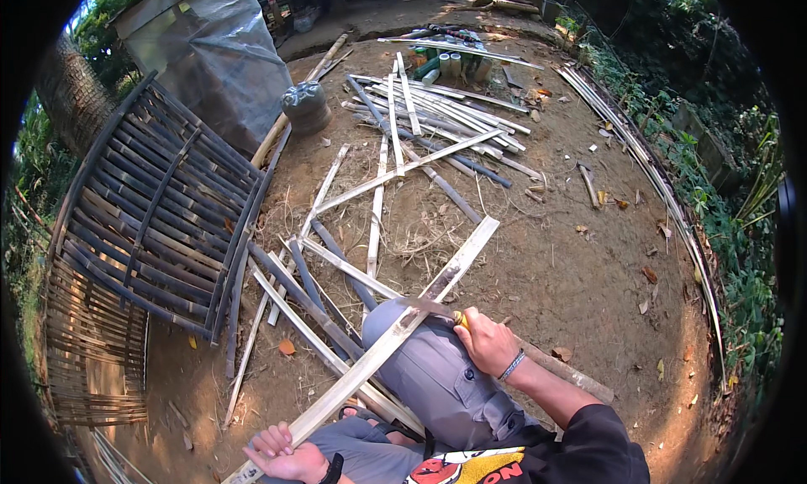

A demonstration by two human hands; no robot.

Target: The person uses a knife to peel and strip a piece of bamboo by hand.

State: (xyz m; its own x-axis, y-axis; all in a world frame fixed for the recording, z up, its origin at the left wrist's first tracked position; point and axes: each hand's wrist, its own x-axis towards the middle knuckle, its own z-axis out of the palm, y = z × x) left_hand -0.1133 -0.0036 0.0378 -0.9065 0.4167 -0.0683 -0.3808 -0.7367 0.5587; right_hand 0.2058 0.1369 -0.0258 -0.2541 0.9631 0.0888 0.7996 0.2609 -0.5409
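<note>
Pale slat (370,358) lies diagonally across the raised knee (384,318); right grip (490,343) clasps the knife (433,307) by its handle, left grip (287,456) half-curled at slat's near end, clasping or not cannot tell; advisable: shallow blade angle, strokes directed clear of knee.

Left hand (287,459) low, loosely curled; right hand (489,343) higher, closed, forearm (546,390) angled in from lower right
</note>
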